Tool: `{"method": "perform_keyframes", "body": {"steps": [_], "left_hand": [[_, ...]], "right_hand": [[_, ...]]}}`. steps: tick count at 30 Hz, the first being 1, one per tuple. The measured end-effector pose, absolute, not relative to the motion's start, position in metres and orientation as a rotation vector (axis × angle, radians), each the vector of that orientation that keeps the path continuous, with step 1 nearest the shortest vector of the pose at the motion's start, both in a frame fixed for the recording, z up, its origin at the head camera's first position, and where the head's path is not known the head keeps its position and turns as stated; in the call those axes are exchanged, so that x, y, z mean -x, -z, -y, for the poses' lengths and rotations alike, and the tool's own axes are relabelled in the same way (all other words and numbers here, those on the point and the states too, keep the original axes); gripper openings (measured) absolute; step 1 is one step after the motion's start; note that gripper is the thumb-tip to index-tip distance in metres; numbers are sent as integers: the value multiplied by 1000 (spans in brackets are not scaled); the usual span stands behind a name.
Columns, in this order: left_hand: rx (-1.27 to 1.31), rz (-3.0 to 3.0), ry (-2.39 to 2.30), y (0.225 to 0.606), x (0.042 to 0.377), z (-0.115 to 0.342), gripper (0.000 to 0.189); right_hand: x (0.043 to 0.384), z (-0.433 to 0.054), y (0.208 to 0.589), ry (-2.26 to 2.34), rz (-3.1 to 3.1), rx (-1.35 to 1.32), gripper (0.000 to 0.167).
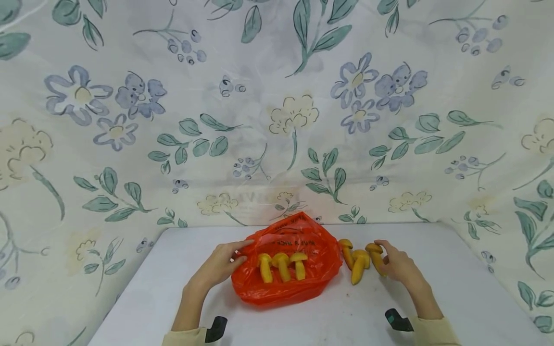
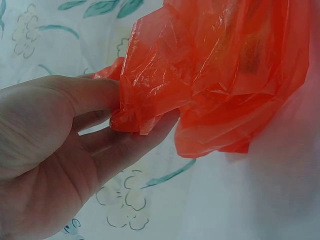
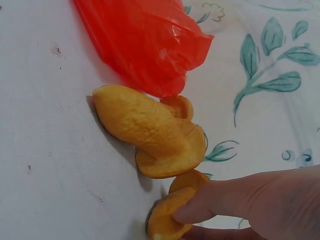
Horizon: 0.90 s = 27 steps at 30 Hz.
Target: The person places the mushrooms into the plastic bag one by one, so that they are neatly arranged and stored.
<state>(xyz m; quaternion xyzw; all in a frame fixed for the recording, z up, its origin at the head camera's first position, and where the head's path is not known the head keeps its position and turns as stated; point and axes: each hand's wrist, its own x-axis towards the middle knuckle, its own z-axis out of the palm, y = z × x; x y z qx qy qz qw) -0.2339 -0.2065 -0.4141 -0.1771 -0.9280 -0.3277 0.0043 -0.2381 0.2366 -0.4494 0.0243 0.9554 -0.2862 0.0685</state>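
Observation:
A red plastic bag (image 1: 285, 293) lies spread on the table with three yellow mushrooms (image 1: 282, 267) on or in it. At its left edge my left hand (image 1: 221, 263) pinches the thin plastic (image 2: 155, 75) between thumb and fingers. Right of the bag are two more mushrooms (image 1: 358, 269), close together, one partly behind the other. My right hand (image 1: 397, 264) grips another mushroom (image 1: 375, 257) beside them, thumb on its near side. In the right wrist view that mushroom (image 3: 167, 215) is partly cut off by the frame's lower edge.
The white table (image 1: 173, 269) reaches back to a floral cloth (image 1: 259, 120) that hangs behind and at both sides. Dark wrist-worn devices (image 1: 216, 329) show near both sleeves. Small dark specks mark the table in front of the mushrooms.

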Motion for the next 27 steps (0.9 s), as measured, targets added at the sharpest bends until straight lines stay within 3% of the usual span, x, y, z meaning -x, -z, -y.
{"method": "perform_keyframes", "body": {"steps": [27], "left_hand": [[603, 2903, 1021, 408, 235, 209, 45]], "right_hand": [[240, -237, 452, 928, -2903, -109, 61]]}}
